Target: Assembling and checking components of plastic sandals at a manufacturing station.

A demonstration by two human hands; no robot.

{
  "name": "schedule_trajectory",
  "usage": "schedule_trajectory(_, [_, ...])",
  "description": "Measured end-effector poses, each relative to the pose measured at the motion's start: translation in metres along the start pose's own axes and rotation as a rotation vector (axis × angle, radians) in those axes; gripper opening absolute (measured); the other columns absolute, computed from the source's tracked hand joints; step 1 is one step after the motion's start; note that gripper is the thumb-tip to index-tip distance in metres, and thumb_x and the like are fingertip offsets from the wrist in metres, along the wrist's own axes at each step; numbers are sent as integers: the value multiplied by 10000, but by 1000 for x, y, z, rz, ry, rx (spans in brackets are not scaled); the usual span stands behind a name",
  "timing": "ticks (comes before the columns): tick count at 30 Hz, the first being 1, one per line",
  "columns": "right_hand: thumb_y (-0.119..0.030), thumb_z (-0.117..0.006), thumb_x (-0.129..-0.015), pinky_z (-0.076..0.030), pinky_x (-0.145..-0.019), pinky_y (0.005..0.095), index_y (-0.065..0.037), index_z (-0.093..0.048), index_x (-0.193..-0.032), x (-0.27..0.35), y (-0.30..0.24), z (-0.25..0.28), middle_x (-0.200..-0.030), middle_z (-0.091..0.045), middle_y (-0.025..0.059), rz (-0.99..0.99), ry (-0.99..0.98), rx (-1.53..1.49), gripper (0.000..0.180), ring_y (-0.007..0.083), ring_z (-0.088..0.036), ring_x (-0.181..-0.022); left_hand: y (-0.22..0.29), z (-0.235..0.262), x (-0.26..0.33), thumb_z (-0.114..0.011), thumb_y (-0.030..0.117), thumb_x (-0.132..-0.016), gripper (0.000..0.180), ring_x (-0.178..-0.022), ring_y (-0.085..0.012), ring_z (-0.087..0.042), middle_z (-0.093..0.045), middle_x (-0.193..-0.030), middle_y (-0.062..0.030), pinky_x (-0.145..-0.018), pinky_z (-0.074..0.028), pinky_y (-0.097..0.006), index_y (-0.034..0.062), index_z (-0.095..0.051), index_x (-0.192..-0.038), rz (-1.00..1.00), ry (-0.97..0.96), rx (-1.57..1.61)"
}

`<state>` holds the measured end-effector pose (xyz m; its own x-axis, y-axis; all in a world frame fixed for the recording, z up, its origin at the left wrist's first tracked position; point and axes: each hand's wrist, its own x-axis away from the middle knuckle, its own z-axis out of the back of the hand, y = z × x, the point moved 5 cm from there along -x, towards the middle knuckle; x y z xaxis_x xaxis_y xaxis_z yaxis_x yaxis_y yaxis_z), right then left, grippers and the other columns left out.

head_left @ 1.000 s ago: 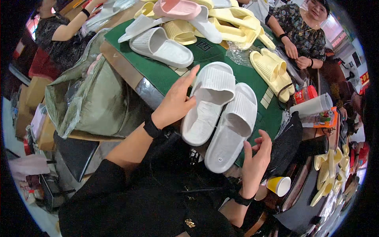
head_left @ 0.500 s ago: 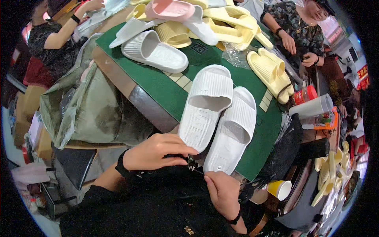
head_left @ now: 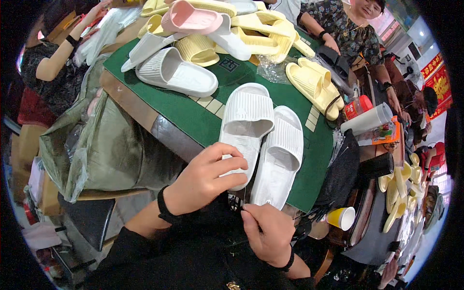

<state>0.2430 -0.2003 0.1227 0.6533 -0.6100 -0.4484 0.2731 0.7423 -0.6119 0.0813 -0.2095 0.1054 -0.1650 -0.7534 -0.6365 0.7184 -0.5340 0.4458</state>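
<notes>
Two white ribbed slide slippers lie side by side, heels toward me: the left slipper (head_left: 246, 126) and the right slipper (head_left: 278, 162). My left hand (head_left: 205, 179) is over the left slipper's heel, its bent fingers spread apart; the thumb is hidden beneath. Just below the right slipper's heel, my right hand (head_left: 270, 234) is closed, thumb against curled fingers. A thin thread-like strand (head_left: 244, 195) runs up from its fingertips toward my left hand. Where its upper end goes, I cannot make out.
A green mat (head_left: 193, 121) covers the table. Yellow slippers (head_left: 316, 87), a pink slipper (head_left: 193, 19) and another white slipper (head_left: 179, 72) lie beyond. At right stand a yellow paper cup (head_left: 340, 218) and a white roll (head_left: 367, 118). A large olive bag (head_left: 121, 150) is at left; people sit across.
My left hand has risen from below the heel to over the left slipper, its fingers spreading. The right hand stays low and closed. The view has shifted slightly; the person opposite has moved their arms.
</notes>
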Motion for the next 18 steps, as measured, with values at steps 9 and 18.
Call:
schedule_trajectory(9, [-7, -657, -861, -514, -609, 338, -13, -656, -1010, 34, 24, -5, -769, -640, 135, -365, -121, -185, 149, 279, -651, -664, -21, -18, -3, -645, 29, -718, 200, -837, -285, -610, -657, -978, -119, -715, -528, -342, -5, -663, -915, -14, 118, -36])
schedule_trajectory(18, [28, -624, -872, -500, -616, 339, 8, -642, -1005, 35, 34, -8, -772, -616, 141, -367, -77, -183, 136, 271, -631, -669, -35, -33, -5, -634, 11, -734, 169, -844, -296, -648, -651, -930, -133, -719, -538, -365, -12, -643, -901, 15, 102, -16])
